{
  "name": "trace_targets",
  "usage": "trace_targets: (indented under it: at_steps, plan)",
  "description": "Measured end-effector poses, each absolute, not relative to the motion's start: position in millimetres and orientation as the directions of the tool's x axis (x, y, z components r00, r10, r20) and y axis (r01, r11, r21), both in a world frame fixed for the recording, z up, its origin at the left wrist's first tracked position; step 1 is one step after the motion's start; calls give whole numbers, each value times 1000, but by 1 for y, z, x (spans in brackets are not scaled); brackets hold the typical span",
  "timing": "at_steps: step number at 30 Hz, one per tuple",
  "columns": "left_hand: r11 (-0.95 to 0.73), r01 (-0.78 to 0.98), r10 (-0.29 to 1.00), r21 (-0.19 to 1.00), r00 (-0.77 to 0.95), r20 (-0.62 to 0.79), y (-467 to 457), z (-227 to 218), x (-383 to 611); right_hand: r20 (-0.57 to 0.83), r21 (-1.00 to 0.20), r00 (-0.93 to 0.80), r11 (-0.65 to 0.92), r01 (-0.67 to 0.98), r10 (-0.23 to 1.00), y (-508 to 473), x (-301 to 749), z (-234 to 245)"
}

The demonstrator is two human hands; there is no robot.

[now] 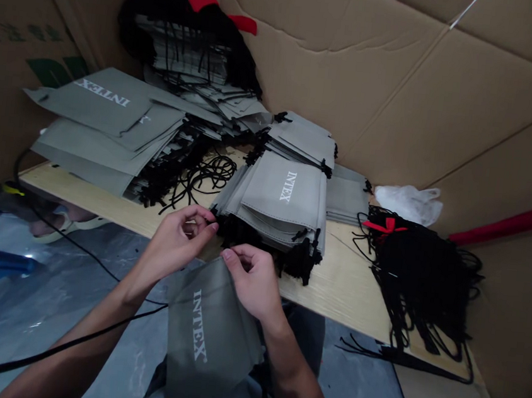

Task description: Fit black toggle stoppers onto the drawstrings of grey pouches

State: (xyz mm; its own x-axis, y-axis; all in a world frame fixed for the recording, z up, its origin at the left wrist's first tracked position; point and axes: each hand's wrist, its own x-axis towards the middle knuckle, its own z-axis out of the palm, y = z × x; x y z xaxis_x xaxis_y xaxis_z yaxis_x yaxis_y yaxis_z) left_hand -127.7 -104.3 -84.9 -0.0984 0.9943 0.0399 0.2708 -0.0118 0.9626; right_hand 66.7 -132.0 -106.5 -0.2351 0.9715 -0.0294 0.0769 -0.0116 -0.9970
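- Step in hand, likely: working the top corner of a flat grey fabric bag with white INTEX lettering (215, 320), perhaps its cord.
- Bag hangs over the lap, in front of the pale wooden counter (346, 296).
- Right hand (255, 280) pinches the bag's corner.
- Left hand (178, 240): fingertips pinched together; can't tell if a cord is between.
- Next move probably calls for a steady corner and a fine left pinch.
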Motion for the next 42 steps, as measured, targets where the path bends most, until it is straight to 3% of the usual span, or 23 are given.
trace_targets:
  at_steps: [11,22,30,42]
  plan:
    - [41,322,998,946,22,-51,-97,-83,-130,-33,-997,-253,-15,73,967,-132,56,-107]
    - [152,106,978,983,130,-166,-101,-81,-137,-27,-998,-236,-12,63,971,-129,55,-108]
    - [212,7,970,977,118,-212,-101,-78,-137,-37,-999,-250,-36,9,967,-123,53,-111]
    - [193,20,979,981,68,-193,-104,-76,-141,-30,-998,-288,-45,-44,957,-118,48,-112]
